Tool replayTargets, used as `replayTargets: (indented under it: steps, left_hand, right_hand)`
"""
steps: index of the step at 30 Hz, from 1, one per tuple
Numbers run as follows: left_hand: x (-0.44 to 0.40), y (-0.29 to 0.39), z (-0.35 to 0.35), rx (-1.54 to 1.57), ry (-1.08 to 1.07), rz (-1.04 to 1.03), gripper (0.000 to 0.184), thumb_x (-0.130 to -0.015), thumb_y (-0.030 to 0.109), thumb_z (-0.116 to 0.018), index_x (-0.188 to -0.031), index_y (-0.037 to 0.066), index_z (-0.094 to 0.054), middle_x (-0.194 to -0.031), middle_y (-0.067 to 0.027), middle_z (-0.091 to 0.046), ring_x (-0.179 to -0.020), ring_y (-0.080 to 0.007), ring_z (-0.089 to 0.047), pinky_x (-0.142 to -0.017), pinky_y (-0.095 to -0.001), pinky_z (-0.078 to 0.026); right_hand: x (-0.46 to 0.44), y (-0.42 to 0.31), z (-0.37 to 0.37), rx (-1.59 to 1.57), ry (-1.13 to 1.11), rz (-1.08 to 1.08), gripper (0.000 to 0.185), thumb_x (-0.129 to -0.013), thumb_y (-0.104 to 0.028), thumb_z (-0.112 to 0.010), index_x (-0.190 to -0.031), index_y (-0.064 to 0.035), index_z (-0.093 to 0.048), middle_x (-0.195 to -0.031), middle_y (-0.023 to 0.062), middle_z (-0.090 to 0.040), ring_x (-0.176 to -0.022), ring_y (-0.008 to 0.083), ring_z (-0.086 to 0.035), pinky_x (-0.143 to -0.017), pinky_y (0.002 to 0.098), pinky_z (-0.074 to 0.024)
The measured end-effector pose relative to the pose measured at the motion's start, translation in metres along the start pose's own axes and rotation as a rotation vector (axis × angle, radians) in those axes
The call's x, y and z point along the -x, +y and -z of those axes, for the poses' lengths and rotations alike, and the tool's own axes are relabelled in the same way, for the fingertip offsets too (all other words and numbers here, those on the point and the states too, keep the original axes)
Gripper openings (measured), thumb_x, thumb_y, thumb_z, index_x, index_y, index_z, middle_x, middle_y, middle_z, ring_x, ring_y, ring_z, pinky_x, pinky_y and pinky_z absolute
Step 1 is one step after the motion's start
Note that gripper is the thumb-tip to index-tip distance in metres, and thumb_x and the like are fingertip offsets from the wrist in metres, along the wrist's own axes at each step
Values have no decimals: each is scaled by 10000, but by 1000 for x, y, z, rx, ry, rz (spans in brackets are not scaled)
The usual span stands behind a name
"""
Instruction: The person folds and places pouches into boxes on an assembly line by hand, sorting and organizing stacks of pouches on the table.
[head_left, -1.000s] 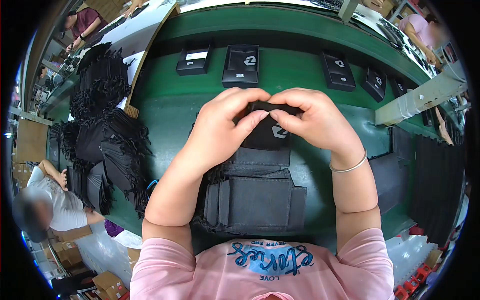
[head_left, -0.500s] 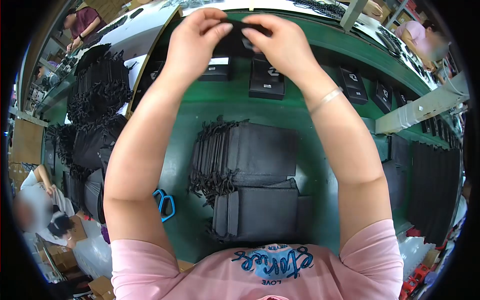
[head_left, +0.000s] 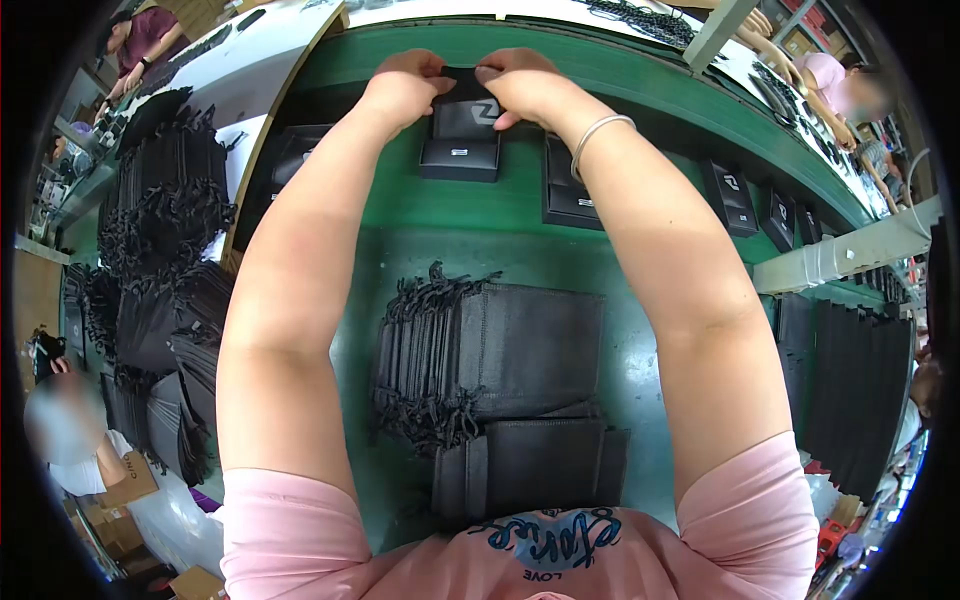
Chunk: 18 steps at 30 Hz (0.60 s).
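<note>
Two bare hands, head view, are stretching to the far side of a green worktop [head_left: 637,350].

Left hand [head_left: 403,88]: thumb and fingers are pinching the far left corner of a black logo-marked piece [head_left: 470,115]. Right hand [head_left: 518,84]: thumb and fingers are gripping the far right corner of the same piece; a bangle [head_left: 592,127] is circling that wrist.

Risk, as judged: an uneven pull between the hands could be skewing the piece, so that an edge catches on the rim of the black box [head_left: 459,162] beneath. A heavy press could be creasing it, and a nudge could be sliding the box.

Position: the piece is lying between the two hands, touching both, its logo showing nearer the right fingers. It is overlapping the box's far part; whether it is resting inside or hanging just above, one cannot tell.

Nearby stock: a second box [head_left: 570,208] is standing just beyond the right forearm, partly hidden; a pile of black pouches [head_left: 530,345] is lying between the forearms, well apart from both hands.
</note>
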<state>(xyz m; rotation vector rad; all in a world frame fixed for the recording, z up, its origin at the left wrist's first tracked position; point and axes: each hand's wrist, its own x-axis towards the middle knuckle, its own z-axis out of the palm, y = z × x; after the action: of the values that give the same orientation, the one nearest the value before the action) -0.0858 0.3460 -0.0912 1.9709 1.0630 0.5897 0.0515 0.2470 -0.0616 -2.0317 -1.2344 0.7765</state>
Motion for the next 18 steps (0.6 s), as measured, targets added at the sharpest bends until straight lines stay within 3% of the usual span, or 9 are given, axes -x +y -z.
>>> replayTargets:
  steps: [5, 11, 16, 18]
  left_hand:
    - [-15, -8, -17, -378, -89, -163, 274, -819, 104, -657, -1089, 59, -649, -997, -91, -686, -854, -250, -636, -767, -320, -503]
    - [-6, -12, -40, -494, -110, -236, 362, -809, 100, -635, -1170, 121, -626, -1039, -110, -671, -938, -295, -633, -830, -363, -503]
    - [-9, -22, -71, -262, -10, -224, 432, -831, 145, -619, -1261, 152, -573, -1111, -128, -641, -1032, -298, -625, -891, -383, -501]
    - [1, -6, -79, -426, 13, -214, 446, -847, 171, -611, -1288, 145, -550, -1149, -136, -626, -1062, -302, -619, -907, -403, -501]
  right_hand:
    - [-24, 37, -1, 414, 75, 259, 243, -863, -147, -586, -1072, -52, -665, -968, 113, -705, -878, 265, -664, -768, 356, -521]
    - [-15, 54, -5, 511, 43, 225, 251, -848, -135, -601, -1079, -47, -641, -1030, 141, -680, -943, 323, -652, -819, 396, -524]
    - [-14, 61, -15, 647, 159, 118, 297, -830, -121, -616, -1120, -56, -611, -1105, 167, -649, -940, 343, -645, -856, 392, -511]
    - [-11, 70, -12, 671, 182, 166, 298, -836, -125, -612, -1125, -58, -609, -1126, 169, -640, -944, 345, -643, -855, 392, -512]
